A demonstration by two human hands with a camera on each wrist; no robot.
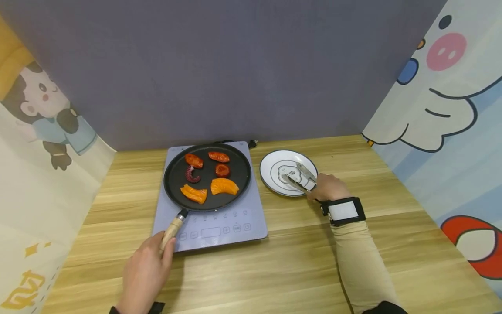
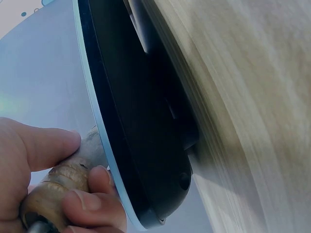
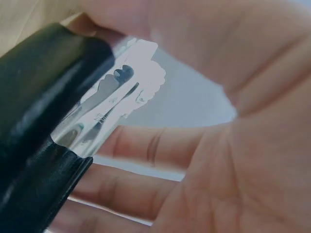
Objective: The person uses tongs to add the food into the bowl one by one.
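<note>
My left hand (image 1: 145,272) grips the wooden handle (image 1: 171,232) of a round black frying pan (image 1: 209,198), which sits on an induction cooktop (image 1: 219,244). In the pan lie two orange slices (image 1: 224,186) that look like salmon, a dark red octopus tentacle (image 1: 192,174), two scored reddish sausage pieces (image 1: 218,156) and a round red slice (image 1: 222,170). My right hand (image 1: 331,187) holds metal tongs (image 1: 295,184) over a white plate (image 1: 270,186), their tips parted with no food between them. The right wrist view shows the tongs' black handles (image 3: 53,82) between thumb and fingers.
A grey panel (image 1: 243,74) rises behind the wooden table (image 1: 298,261). Cartoon-printed walls flank it on the left (image 1: 47,183) and right (image 1: 443,109). A black plug (image 1: 252,143) lies behind the cooktop, against the panel.
</note>
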